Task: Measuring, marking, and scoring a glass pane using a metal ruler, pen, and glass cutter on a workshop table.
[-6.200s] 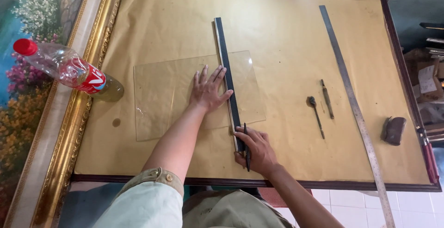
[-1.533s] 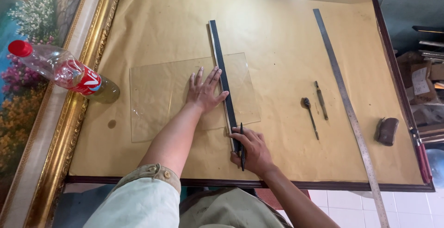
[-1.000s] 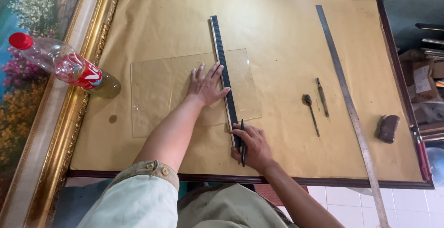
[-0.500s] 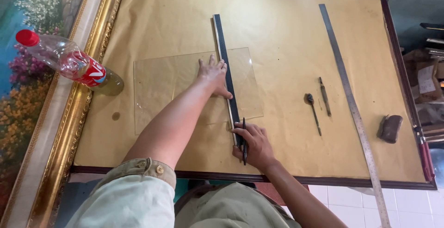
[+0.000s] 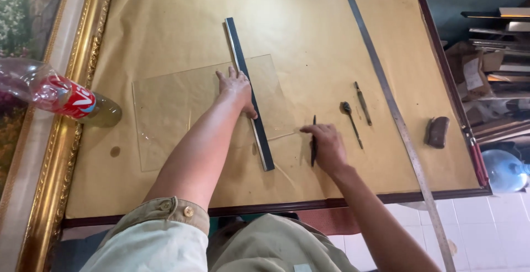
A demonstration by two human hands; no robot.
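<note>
The left hand presses flat on the ruler across the glass mid-surface; the right hand, off the pane toward the near edge, pinches a cutter. If the ruler slides, the glass may crack crooked
</note>
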